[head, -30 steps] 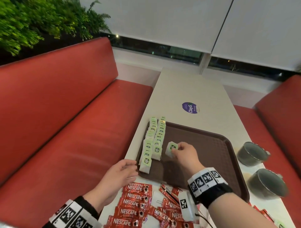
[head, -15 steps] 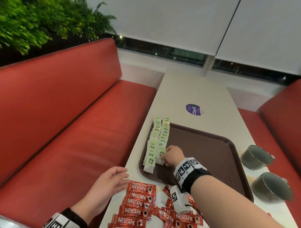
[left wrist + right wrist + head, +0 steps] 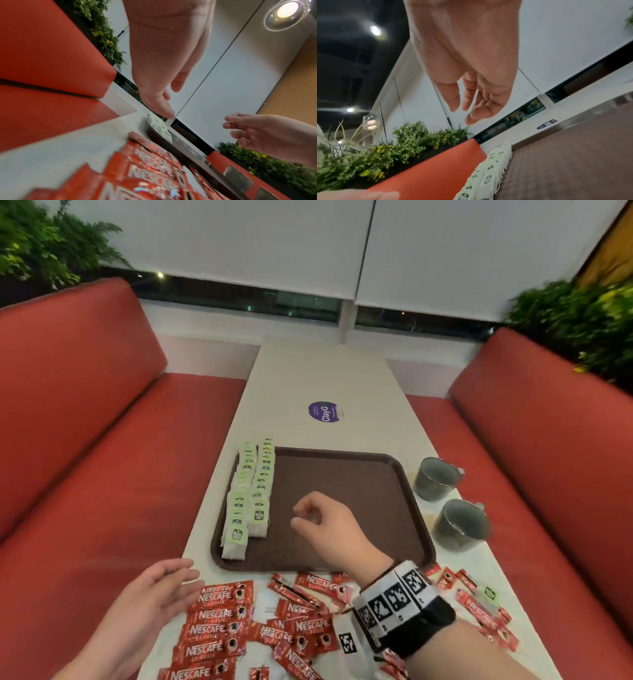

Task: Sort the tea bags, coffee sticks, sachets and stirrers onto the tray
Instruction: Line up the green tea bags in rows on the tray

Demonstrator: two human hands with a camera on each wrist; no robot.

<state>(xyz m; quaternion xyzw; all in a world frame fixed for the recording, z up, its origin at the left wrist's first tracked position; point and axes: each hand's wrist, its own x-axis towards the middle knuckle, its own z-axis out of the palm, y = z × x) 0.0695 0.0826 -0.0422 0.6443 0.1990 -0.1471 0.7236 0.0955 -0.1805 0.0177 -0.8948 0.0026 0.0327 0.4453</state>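
A brown tray [image 3: 359,474] lies on the white table [image 3: 322,371]. Two rows of green-labelled tea bags [image 3: 251,491] run along its left side, also seen low in the right wrist view as tea bags [image 3: 488,174]. My right hand [image 3: 308,515] hovers over the tray's middle, just right of the rows, fingers loosely curled and holding nothing. My left hand [image 3: 171,587] rests with straight fingers at the table's left edge, beside red Nescafe coffee sticks [image 3: 219,621] spread on the table before the tray. The sticks [image 3: 150,175] fill the left wrist view.
Two grey cups [image 3: 438,481] [image 3: 460,523] stand right of the tray. More red sticks [image 3: 479,607] and a loose tea bag [image 3: 490,594] lie at the near right. A purple sticker [image 3: 323,411] marks the far table. Red benches [image 3: 85,474] flank both sides.
My right hand set the tea bag at the near end of the right row, let go and drew back to the right, empty. The left hand stayed near the table's left edge.
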